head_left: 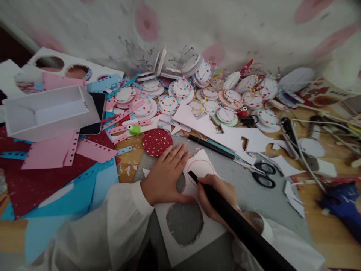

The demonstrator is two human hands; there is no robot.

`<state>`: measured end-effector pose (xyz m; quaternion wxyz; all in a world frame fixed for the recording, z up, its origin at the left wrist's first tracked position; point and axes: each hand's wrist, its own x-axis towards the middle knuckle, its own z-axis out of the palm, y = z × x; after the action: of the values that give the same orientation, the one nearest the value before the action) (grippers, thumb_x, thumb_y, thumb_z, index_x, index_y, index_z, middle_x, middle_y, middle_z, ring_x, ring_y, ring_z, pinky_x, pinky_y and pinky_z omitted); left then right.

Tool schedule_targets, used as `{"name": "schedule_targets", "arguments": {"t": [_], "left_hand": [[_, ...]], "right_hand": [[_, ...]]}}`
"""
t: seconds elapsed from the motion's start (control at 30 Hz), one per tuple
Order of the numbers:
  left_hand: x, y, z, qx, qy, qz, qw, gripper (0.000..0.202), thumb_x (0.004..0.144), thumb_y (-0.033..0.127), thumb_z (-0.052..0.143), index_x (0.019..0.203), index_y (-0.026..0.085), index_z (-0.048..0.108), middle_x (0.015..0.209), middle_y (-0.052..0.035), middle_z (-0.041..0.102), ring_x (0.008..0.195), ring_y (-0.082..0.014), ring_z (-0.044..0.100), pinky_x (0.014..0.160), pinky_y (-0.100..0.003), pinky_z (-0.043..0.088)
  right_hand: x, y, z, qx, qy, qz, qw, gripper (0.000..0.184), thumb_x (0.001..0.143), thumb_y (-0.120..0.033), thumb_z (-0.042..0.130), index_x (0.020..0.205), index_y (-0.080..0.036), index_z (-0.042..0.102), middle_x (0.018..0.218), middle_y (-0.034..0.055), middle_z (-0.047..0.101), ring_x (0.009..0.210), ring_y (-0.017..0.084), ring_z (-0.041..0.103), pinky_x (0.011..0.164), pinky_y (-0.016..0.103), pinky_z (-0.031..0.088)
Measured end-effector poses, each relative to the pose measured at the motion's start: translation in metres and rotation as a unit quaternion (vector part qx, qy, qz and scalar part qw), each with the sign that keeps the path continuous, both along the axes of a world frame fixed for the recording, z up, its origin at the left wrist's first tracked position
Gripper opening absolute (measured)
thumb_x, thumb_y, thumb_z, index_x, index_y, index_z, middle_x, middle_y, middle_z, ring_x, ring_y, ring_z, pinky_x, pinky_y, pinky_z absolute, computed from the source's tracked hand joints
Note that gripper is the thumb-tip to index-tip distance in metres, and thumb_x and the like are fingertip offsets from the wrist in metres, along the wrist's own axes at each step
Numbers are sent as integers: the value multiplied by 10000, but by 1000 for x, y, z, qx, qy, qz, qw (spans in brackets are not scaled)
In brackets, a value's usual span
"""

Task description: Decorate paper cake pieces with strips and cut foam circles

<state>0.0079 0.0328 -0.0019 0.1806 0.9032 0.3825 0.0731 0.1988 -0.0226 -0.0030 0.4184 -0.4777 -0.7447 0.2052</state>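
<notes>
My left hand [166, 173] lies flat with fingers spread on a white paper sheet [194, 233], holding it down. The sheet has a round hole cut in its near part and a red circle outline [201, 171] drawn at its far end. My right hand [218, 197] is closed around a long black marker-like tool [239, 226], whose tip touches the left edge of the red circle. A red star-patterned paper disc [157, 142] lies just beyond my left fingers.
Black-handled scissors [258, 171] lie to the right on the grey mat [254, 195]. Several decorated paper discs [180, 88] pile up at the back. A white box [46, 113], pink and blue paper scraps sit left. A blue glue gun [342, 207] and cables lie right.
</notes>
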Motion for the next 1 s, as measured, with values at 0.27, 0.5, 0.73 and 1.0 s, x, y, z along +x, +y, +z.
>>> {"name": "schedule_targets", "arguments": {"t": [0.27,0.5,0.73,1.0], "left_hand": [[1,0,1,16,4,-1,1000,1120,699,807,520,1482,33,313,1588,-217,212,1479,-350,185,1216,-485,82],[0,0,-1,26,6,-4,1000,1113,699,794,529,1483,34,314,1585,-219,221,1473,-357,200,1213,-485,94],[1,0,0,22,12,-3,1000,1138,695,820,503,1484,22,312,1586,-222,210,1479,-349,186,1213,-478,79],[0,0,-1,17,6,-1,1000,1143,684,818,526,1484,31,312,1584,-212,230,1477,-354,185,1214,-491,95]], "right_hand": [[-4,2,-3,25,4,14,1000,155,800,-117,552,886,-237,507,594,-54,500,434,91,464,419,213,350],[-3,1,-3,23,15,28,999,164,790,-101,551,879,-228,500,606,-47,517,460,88,482,440,207,364],[-2,4,1,31,10,44,998,143,790,-114,538,873,-221,494,589,-42,512,455,87,470,436,207,354],[1,3,1,36,8,56,998,159,782,-104,537,871,-223,481,597,-40,523,467,91,477,444,213,350]]}}
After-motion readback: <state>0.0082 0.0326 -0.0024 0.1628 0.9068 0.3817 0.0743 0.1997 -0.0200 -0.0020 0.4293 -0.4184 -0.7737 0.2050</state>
